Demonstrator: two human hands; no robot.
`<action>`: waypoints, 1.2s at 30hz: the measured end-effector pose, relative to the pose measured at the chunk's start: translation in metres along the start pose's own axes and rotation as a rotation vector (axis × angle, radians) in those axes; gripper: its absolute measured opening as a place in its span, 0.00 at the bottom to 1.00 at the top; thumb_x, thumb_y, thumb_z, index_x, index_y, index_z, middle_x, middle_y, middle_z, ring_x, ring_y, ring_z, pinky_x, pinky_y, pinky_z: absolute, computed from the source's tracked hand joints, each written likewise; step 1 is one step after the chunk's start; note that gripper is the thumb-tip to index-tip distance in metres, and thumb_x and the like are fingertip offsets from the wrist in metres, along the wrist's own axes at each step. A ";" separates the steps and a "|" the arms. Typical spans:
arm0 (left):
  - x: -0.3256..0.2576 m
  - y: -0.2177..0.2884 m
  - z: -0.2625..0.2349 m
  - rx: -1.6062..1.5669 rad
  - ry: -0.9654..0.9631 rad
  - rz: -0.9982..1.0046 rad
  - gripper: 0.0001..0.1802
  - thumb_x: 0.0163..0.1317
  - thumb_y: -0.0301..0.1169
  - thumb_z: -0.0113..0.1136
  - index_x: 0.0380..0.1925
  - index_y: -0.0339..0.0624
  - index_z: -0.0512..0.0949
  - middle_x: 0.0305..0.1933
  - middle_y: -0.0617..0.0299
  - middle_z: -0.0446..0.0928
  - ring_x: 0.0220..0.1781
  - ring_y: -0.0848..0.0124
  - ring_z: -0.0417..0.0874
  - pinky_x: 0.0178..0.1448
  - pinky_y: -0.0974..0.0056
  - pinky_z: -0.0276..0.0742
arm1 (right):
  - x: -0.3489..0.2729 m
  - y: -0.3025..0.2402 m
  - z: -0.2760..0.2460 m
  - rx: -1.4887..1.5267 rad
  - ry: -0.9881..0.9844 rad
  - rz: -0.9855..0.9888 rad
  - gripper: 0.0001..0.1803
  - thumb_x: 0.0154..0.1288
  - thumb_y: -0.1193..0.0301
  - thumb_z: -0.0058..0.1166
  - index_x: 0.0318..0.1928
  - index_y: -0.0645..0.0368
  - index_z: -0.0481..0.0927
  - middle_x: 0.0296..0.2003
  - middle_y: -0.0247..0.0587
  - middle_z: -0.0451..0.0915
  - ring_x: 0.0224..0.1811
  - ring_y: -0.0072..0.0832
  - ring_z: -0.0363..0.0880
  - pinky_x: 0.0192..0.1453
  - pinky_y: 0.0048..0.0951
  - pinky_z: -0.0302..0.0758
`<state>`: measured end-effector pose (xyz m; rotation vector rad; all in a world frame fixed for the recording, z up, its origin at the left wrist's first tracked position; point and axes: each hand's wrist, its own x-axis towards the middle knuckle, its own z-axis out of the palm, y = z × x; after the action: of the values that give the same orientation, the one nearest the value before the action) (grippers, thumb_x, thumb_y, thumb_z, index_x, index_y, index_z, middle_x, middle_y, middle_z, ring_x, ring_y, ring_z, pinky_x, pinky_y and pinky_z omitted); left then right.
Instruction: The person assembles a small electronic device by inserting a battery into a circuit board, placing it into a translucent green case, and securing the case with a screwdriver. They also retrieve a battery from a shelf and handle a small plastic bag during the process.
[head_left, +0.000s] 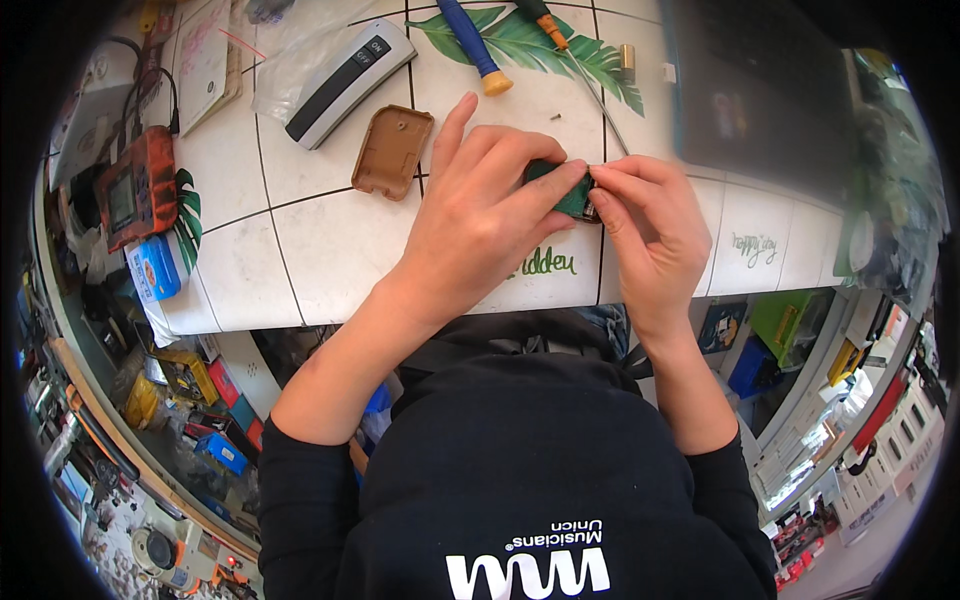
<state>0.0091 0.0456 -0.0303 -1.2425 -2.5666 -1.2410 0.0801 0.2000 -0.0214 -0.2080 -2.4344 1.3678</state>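
Note:
Above the table's front part, my left hand grips a small device with a green circuit board, its thumb and index finger closed on it. My right hand pinches at the device's right edge, thumb and fingertips together. Something dark and metallic shows under the right fingertips, too small to make out. The fingers cover much of the device. Left of my left hand lies a brown plastic case half, its hollow side up. A tiny screw rests on the tiles beyond my hands.
Farther off lie a grey and black remote control, a blue-handled screwdriver, an orange and black screwdriver and a small gold cylinder. A red handheld meter and blue box stand left. A dark panel occupies the right.

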 end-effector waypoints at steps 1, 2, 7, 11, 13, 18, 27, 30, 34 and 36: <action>0.000 0.001 0.000 0.001 -0.002 0.004 0.27 0.35 0.30 0.71 0.43 0.50 0.81 0.40 0.68 0.76 0.41 0.68 0.75 0.68 0.45 0.55 | 0.000 -0.002 -0.001 -0.034 0.001 -0.019 0.10 0.51 0.82 0.61 0.37 0.63 0.82 0.34 0.39 0.76 0.35 0.26 0.76 0.36 0.24 0.74; 0.000 0.001 -0.001 -0.001 0.001 0.006 0.27 0.35 0.30 0.71 0.43 0.50 0.81 0.40 0.68 0.76 0.41 0.68 0.75 0.68 0.45 0.55 | 0.001 -0.004 -0.002 -0.046 0.001 -0.018 0.10 0.51 0.82 0.61 0.37 0.63 0.82 0.35 0.39 0.76 0.35 0.26 0.76 0.36 0.24 0.74; 0.000 0.001 -0.001 -0.012 -0.001 0.000 0.27 0.35 0.29 0.71 0.43 0.49 0.81 0.40 0.68 0.76 0.42 0.68 0.75 0.68 0.45 0.54 | 0.002 -0.005 -0.004 -0.093 -0.018 -0.036 0.12 0.50 0.82 0.62 0.38 0.63 0.82 0.36 0.39 0.75 0.35 0.27 0.76 0.36 0.24 0.74; 0.000 0.000 0.000 -0.007 0.005 0.005 0.27 0.36 0.29 0.70 0.43 0.49 0.81 0.40 0.68 0.76 0.42 0.68 0.75 0.68 0.45 0.54 | 0.000 -0.008 -0.004 -0.137 -0.037 -0.057 0.14 0.49 0.81 0.63 0.39 0.63 0.81 0.37 0.39 0.75 0.35 0.27 0.76 0.36 0.24 0.75; 0.000 0.000 -0.001 -0.011 0.005 0.002 0.26 0.36 0.29 0.70 0.43 0.49 0.81 0.40 0.68 0.76 0.42 0.68 0.75 0.68 0.45 0.54 | -0.001 -0.007 -0.003 -0.130 -0.034 -0.065 0.15 0.48 0.82 0.64 0.40 0.63 0.81 0.37 0.39 0.75 0.35 0.27 0.76 0.36 0.24 0.75; 0.000 0.000 -0.001 -0.008 0.001 -0.003 0.26 0.36 0.30 0.70 0.43 0.49 0.81 0.40 0.68 0.76 0.42 0.68 0.75 0.68 0.45 0.54 | 0.000 -0.008 -0.002 -0.147 -0.001 -0.052 0.15 0.48 0.82 0.64 0.39 0.63 0.81 0.37 0.42 0.76 0.35 0.30 0.77 0.36 0.24 0.76; 0.002 0.000 0.001 0.015 0.021 0.033 0.22 0.34 0.29 0.69 0.37 0.45 0.80 0.37 0.66 0.73 0.42 0.67 0.73 0.68 0.44 0.55 | -0.007 0.005 -0.001 -0.323 -0.014 -0.273 0.17 0.47 0.82 0.63 0.42 0.64 0.81 0.40 0.44 0.77 0.37 0.34 0.76 0.39 0.28 0.75; 0.001 0.000 0.001 -0.008 0.006 0.025 0.26 0.35 0.30 0.70 0.42 0.47 0.80 0.39 0.66 0.75 0.41 0.67 0.74 0.68 0.44 0.54 | -0.004 0.000 -0.011 -0.274 -0.067 -0.176 0.16 0.51 0.79 0.61 0.43 0.66 0.80 0.40 0.44 0.78 0.37 0.31 0.76 0.39 0.25 0.75; 0.003 -0.002 -0.001 -0.016 0.028 0.075 0.30 0.35 0.29 0.69 0.45 0.42 0.77 0.37 0.65 0.73 0.41 0.66 0.74 0.68 0.43 0.54 | 0.006 -0.012 -0.020 0.121 0.047 0.144 0.14 0.59 0.76 0.57 0.47 0.65 0.79 0.41 0.42 0.79 0.35 0.23 0.75 0.38 0.21 0.73; 0.001 0.002 -0.003 -0.027 0.011 0.111 0.33 0.36 0.30 0.69 0.49 0.42 0.75 0.37 0.64 0.74 0.41 0.66 0.74 0.68 0.43 0.54 | 0.010 -0.014 -0.025 0.156 -0.077 0.255 0.14 0.61 0.75 0.55 0.48 0.66 0.78 0.40 0.41 0.79 0.33 0.20 0.74 0.38 0.19 0.72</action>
<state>0.0087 0.0449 -0.0263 -1.3583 -2.4439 -1.2609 0.0806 0.2154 0.0047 -0.4474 -2.4126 1.6955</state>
